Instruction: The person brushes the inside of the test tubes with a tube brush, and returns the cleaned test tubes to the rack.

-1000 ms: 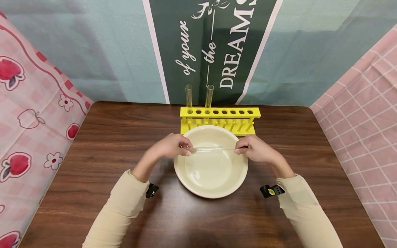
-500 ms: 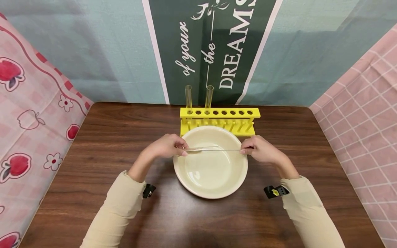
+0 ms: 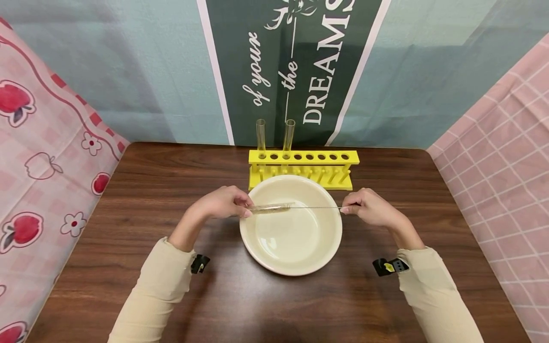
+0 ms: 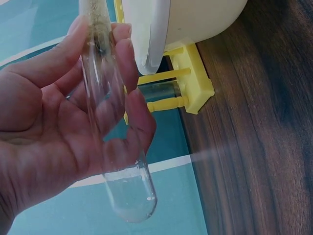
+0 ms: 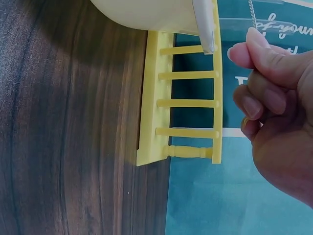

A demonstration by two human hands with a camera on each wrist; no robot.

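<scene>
Over the cream basin (image 3: 287,240), my left hand (image 3: 224,202) holds a clear glass test tube (image 3: 271,208) lying nearly level, its mouth toward the right. In the left wrist view the tube's rounded bottom (image 4: 129,196) sticks out below the palm, and brownish bristles (image 4: 100,39) of a test tube brush show inside the glass near the thumb. From the tube's mouth the brush's thin twisted wire handle (image 3: 317,207) runs right. My right hand (image 3: 368,207), at the basin's right rim, pinches the wire's end (image 5: 252,13) between thumb and forefinger.
Behind the basin stands a yellow test tube rack (image 3: 304,157) with two upright tubes (image 3: 261,136) in its left part. The brown wooden table (image 3: 274,309) ends at a blue-green cloth backdrop (image 3: 163,95); patterned pink cloths hang at both sides.
My hands have drawn apart, the left one leftward with the tube and the right one rightward with the wire. More of the brush's wire now shows outside the tube.
</scene>
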